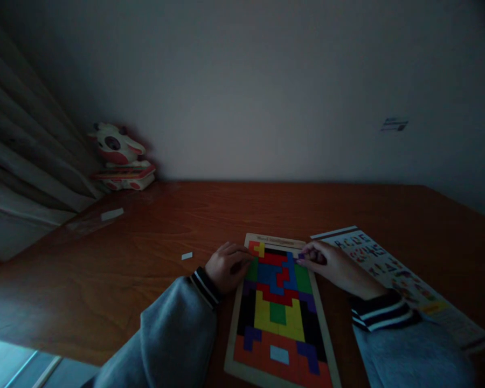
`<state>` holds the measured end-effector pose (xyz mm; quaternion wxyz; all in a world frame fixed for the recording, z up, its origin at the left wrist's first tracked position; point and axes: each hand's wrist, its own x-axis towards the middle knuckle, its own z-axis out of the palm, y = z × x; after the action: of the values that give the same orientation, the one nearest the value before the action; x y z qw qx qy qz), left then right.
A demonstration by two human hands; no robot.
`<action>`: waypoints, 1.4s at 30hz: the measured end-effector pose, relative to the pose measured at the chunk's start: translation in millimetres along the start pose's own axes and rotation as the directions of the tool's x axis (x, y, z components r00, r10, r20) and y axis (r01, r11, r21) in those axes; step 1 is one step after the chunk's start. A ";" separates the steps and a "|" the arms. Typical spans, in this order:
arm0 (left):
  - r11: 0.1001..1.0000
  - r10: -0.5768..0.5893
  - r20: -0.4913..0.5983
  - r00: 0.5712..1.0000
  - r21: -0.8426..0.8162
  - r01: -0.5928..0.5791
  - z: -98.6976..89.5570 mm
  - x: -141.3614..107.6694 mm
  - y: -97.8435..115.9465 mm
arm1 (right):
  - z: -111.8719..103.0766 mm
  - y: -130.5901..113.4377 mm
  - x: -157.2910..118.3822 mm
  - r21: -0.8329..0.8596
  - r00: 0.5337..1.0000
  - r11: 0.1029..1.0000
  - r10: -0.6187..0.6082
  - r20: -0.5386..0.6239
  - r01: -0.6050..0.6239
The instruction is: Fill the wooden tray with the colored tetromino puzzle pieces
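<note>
A wooden block puzzle board lies on the table, filled with red, yellow, green, blue, purple, black and orange pieces. A pale rectangle shows among the orange pieces near its close end. Along the upper left rim rests my left hand, its fingers curled and thumb and forefinger tips together over the edge pieces; what they grip, if anything, is hidden. My right hand is closed in a pinch at the upper right of the board, with a small purple puzzle piece at its fingertips.
A printed pattern sheet lies to the right, partly under my right forearm. Small white paper bits are on the brown table. A cow-shaped toy stands at the back left beside a curtain. Behind is a wall.
</note>
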<state>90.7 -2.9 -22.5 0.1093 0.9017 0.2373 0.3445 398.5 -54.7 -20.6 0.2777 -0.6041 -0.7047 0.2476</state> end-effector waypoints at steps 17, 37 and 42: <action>1.000 -0.003 0.056 0.998 -0.006 0.003 0.3 -0.4 0.3 | -7.0 -4.5 0.5 0.103 0.999 0.994 0.035 -0.011 -0.034; 1.000 0.003 0.054 0.999 -0.015 -0.003 -0.8 1.6 1.5 | -4.3 -13.6 -1.6 -0.425 0.940 0.858 -0.338 -0.042 0.289; 1.000 0.008 0.045 0.999 -0.022 -0.007 0.0 1.0 1.0 | -1.1 -13.5 -2.3 -0.362 0.958 0.897 -0.283 -0.036 0.252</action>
<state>91.8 -3.2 -21.6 0.1233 0.9090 0.2275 0.3269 389.9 -58.9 -10.8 0.2264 -0.5519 -0.8011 0.0493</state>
